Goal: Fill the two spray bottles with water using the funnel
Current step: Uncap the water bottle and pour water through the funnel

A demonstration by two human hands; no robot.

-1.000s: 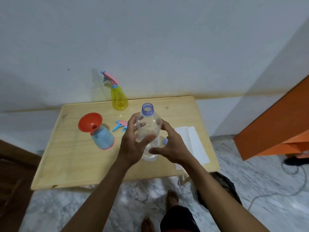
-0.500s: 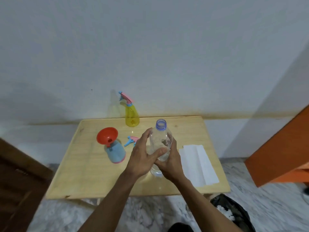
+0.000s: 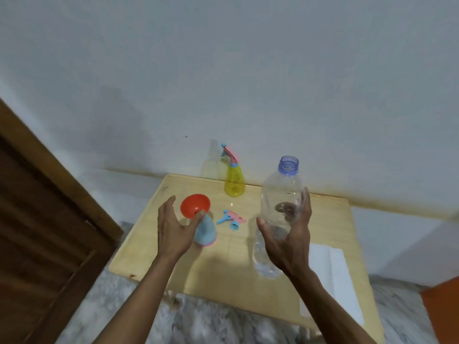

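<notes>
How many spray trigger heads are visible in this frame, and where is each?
2. One is screwed onto the yellow spray bottle at the table's back edge; the other, a loose trigger head, lies on the table beside the blue bottle.

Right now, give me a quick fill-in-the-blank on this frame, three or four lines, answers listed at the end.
1. The clear water bottle is held by the ____ hand.
2. The funnel sitting in the blue spray bottle is ____ in colour.
3. The spray bottle with its trigger head on is the ____ one.
4. The water bottle's cap is ____.

Answers: right; red; yellow; off
</notes>
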